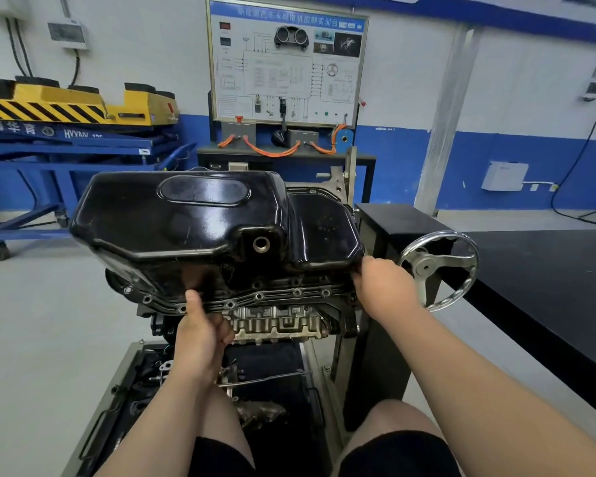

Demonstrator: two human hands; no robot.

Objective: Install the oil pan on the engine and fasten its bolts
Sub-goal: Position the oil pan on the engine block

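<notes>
A glossy black oil pan [200,222] with an open drain hole sits over the upturned engine [276,325] on its stand. The pan's flange, with several empty bolt holes, runs along the near edge. My left hand [200,335] grips the near flange from below, thumb on top. My right hand [384,287] holds the pan's right near corner, fingers curled under the edge. I cannot tell whether the pan lies flat on the engine. No bolts show in the holes.
A chrome handwheel [439,268] on the black stand column [389,235] sits just right of my right hand. A tray [124,401] with loose parts lies under the engine. A black bench [544,290] stands right; a blue and yellow lift [66,132] and training board [286,63] behind.
</notes>
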